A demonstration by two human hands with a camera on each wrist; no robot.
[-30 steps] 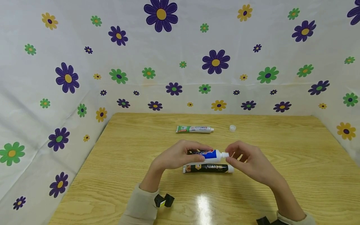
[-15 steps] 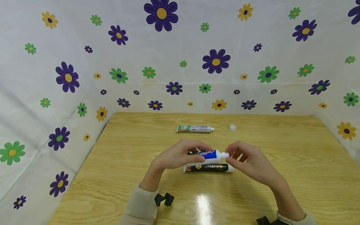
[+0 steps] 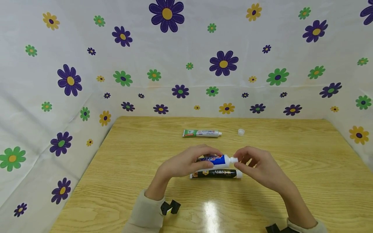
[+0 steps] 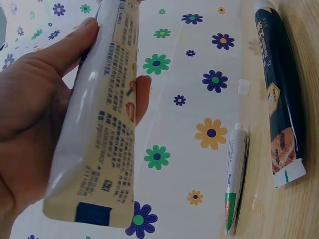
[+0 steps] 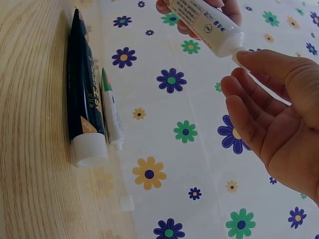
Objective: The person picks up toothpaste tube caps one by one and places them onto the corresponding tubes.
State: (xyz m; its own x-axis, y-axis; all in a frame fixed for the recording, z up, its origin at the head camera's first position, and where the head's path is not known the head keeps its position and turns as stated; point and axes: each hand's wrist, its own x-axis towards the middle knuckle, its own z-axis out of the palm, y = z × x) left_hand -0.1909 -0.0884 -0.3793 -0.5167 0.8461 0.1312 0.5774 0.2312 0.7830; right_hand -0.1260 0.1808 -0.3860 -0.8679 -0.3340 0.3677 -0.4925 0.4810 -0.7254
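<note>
My left hand grips a blue-and-white toothpaste tube above the table, its nozzle end pointing right. At that end sits a small white cap, pinched by the thumb and fingertips of my right hand. In the left wrist view the printed back of the held tube faces the camera, flat crimped end nearest. The right wrist view has the thumb of the right hand against the cap, partly covering it; the other fingers are bent loosely. Just below the held tube lies a black toothpaste tube with a white cap.
Farther back on the wooden table lies a green-and-white toothpaste tube, its bare nozzle facing right. A loose white cap rests to its right. A flower-printed white cloth hangs behind the table and at the sides.
My left hand has turned slightly and shifted a little to the right with the tube. The right hand keeps its pinch on the cap almost unmoved. The things on the table stay put.
</note>
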